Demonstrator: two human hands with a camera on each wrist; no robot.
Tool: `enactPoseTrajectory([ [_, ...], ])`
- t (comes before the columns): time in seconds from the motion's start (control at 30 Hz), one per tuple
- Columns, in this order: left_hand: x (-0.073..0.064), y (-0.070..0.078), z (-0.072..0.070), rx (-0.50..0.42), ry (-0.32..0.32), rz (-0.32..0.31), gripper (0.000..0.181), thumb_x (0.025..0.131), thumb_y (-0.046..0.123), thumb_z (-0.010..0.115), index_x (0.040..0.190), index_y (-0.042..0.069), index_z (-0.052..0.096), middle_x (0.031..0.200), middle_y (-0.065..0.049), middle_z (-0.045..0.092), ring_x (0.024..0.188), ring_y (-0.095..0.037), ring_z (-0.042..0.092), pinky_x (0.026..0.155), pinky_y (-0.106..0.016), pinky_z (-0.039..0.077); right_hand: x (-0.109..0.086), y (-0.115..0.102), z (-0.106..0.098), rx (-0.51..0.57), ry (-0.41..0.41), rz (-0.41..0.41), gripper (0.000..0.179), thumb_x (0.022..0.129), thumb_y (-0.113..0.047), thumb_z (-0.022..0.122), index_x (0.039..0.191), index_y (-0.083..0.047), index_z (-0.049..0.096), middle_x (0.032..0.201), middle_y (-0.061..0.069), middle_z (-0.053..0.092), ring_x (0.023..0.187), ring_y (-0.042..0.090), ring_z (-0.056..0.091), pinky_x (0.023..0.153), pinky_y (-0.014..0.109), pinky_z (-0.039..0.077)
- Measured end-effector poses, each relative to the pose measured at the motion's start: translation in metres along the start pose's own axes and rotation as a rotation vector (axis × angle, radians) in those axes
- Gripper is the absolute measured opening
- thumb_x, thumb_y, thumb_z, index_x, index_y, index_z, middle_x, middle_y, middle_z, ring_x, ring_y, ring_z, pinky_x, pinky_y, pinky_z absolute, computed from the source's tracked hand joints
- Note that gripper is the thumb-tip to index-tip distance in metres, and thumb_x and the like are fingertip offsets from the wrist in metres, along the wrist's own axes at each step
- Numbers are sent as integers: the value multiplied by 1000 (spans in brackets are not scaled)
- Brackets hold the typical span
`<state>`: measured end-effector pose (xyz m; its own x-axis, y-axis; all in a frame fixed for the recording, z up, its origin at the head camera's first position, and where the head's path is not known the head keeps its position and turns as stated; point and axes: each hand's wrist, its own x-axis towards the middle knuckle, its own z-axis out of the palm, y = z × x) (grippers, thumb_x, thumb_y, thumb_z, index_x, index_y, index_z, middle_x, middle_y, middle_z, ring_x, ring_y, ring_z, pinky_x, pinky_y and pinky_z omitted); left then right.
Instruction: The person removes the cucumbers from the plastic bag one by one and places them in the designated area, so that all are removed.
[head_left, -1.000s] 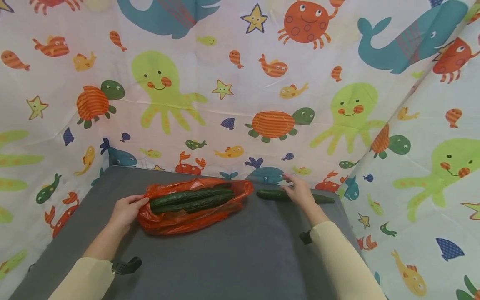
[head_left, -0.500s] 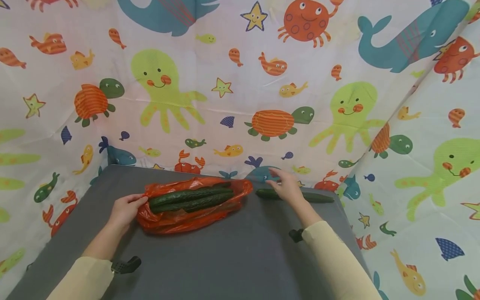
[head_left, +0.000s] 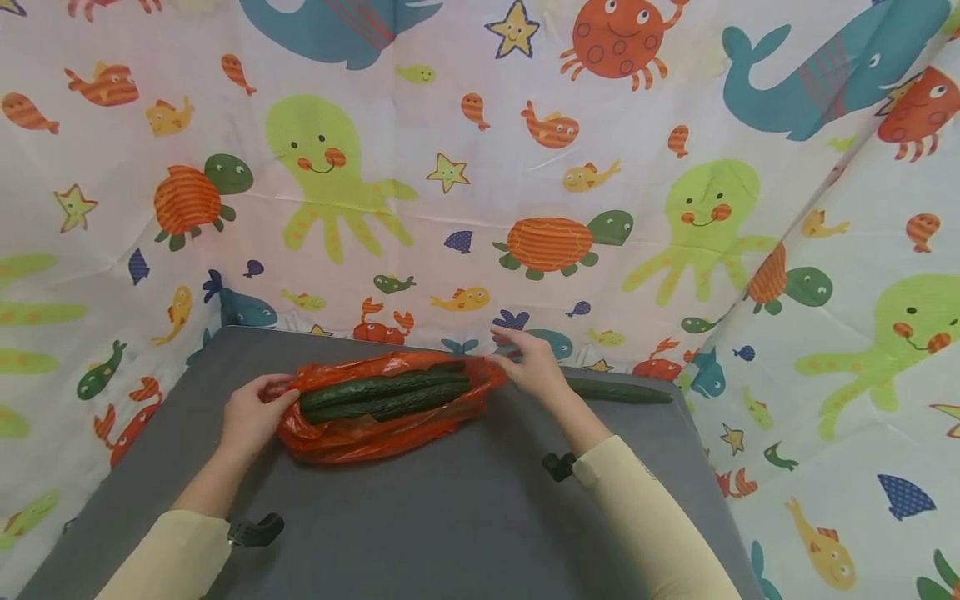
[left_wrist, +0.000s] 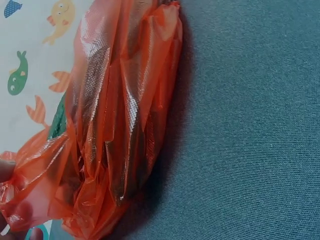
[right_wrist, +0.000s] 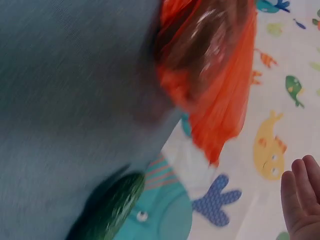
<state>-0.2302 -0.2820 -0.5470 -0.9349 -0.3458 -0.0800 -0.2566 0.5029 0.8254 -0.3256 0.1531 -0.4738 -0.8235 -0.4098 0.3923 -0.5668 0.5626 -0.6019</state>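
Observation:
An orange-red plastic bag (head_left: 375, 447) lies on the grey table with its mouth spread, and long dark green cucumbers (head_left: 382, 398) rest inside it. My left hand (head_left: 251, 421) pinches the bag's left edge; the left wrist view shows thin film (left_wrist: 40, 180) between thumb and fingers. Near the bag's right end my right hand (head_left: 534, 367) hovers with fingers apart, holding nothing. In the right wrist view its fingers (right_wrist: 300, 187) are straight, away from the bag (right_wrist: 220, 115). A single cucumber (head_left: 626, 391) lies on the table to the right, its left end hidden behind the right wrist.
The grey table (head_left: 420, 517) reaches back to a white curtain (head_left: 450, 133) printed with sea animals, which also hangs at both sides. A black wrist-worn device (head_left: 257, 531) sits at the left cuff, another black device (head_left: 558, 467) at the right.
My right hand has moved left, from above the single cucumber to the bag's right end. The left hand still pinches the bag, which has hardly moved.

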Motion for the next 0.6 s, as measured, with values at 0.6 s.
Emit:
enactPoseTrajectory([
  [0.6,-4,0,4,0,-21,1,48,101,44,59,135,11,62,126,-18,63,107,-30,58,72,-18,47,8,-33,73,189,-124,113,49,91,-29,76,137,-17,63,124,6,72,107,27,71,89,37,57],
])
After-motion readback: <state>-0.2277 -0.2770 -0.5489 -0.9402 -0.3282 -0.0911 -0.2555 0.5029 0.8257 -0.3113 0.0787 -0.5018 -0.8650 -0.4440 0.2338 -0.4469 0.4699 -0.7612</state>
